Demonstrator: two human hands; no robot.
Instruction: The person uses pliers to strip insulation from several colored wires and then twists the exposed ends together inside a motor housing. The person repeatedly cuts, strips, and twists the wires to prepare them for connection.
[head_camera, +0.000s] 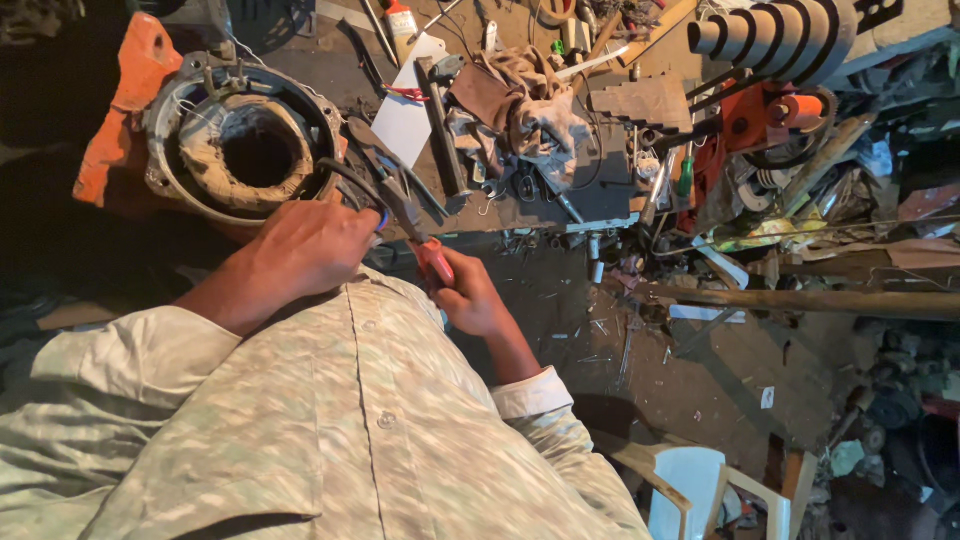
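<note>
Left hand (305, 250) closed around blue-tipped tool at rim of round motor stator (245, 140), which is propped at table (600, 195) edge. Red-handled pliers (415, 235) gripped in right hand (470, 295), jaws pointed toward stator. Crumpled rag (525, 105) left on table.

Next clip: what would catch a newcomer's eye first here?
The round motor stator with its wound coils, at the upper left by the orange casing. Just below it, the left hand grips wires while the right hand holds red-handled pliers. A crumpled rag lies on the cluttered workbench beyond.
</note>
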